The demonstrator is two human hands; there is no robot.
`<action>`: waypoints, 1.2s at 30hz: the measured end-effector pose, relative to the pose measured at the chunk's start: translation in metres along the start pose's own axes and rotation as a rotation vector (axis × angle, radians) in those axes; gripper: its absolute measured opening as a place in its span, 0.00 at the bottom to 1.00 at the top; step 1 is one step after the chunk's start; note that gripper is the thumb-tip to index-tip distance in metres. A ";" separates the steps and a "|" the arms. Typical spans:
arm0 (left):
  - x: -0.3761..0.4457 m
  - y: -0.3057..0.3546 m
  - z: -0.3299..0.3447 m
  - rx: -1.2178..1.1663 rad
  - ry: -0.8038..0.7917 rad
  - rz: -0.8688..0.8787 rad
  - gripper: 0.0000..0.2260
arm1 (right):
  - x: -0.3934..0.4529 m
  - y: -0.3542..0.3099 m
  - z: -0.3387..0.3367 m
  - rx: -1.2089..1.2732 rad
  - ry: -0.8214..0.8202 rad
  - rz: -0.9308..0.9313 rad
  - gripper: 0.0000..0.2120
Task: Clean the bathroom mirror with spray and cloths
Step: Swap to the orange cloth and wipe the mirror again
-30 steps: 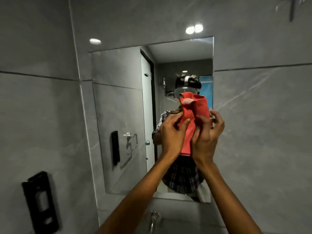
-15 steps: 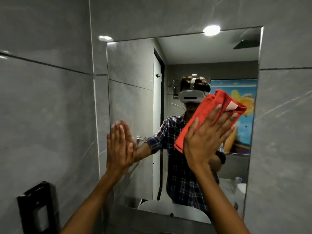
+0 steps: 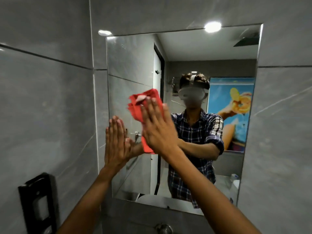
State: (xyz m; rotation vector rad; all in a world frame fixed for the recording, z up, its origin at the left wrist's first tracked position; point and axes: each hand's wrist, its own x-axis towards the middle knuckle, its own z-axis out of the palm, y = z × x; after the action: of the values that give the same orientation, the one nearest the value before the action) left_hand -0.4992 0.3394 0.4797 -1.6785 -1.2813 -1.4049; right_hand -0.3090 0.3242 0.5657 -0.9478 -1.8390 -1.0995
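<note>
The right hand [image 3: 158,130] lies flat with its fingers straight and close together, the grip fully spread rather than curled; its palm presses a folded red cloth [image 3: 143,105] against the glass, so the cloth is pinned under the hand and not pinched between fingers. The cloth sticks out above and to the left of the fingertips, with a pale tag showing near its top edge, and a strip of it hangs below the heel of the hand. The left hand [image 3: 116,144] is also open flat, fingers together and pointing up, empty, its palm resting near the left edge of the glass (whether it touches only glass or also the tile edge cannot be told). Both hands sit on the left half of the frameless rectangular wall mirror [image 3: 236,53], the right hand higher and just beside the left. Around the mirror run grey stone-look wall tiles [image 3: 47,102]. A black wall-mounted dispenser [image 3: 38,205] hangs at the lower left, well apart from the hands. A round metal tap fitting [image 3: 163,228] shows below the mirror.
</note>
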 end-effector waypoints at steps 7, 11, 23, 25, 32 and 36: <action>-0.001 -0.001 0.001 -0.062 -0.040 -0.004 0.33 | -0.044 0.136 -0.074 -0.095 0.216 0.536 0.33; -0.002 -0.002 0.006 -0.065 -0.026 -0.004 0.33 | 0.018 0.123 -0.080 -0.084 0.447 1.060 0.31; 0.000 -0.006 0.006 -0.041 -0.016 -0.001 0.32 | 0.065 0.039 -0.037 -0.052 0.048 -0.047 0.36; 0.001 -0.005 0.005 -0.029 -0.020 -0.005 0.32 | 0.043 0.073 -0.048 -0.101 0.078 -0.008 0.36; 0.001 0.000 0.001 -0.031 -0.070 -0.013 0.32 | 0.069 0.169 -0.112 -0.139 0.330 0.693 0.30; 0.001 -0.001 0.004 -0.042 -0.094 -0.026 0.32 | 0.113 0.145 -0.113 -0.107 0.410 0.907 0.31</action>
State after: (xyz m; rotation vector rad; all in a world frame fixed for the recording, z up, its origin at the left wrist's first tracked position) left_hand -0.4987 0.3434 0.4799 -1.7799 -1.3383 -1.3919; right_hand -0.2022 0.2948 0.7513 -1.3084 -0.8484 -0.7282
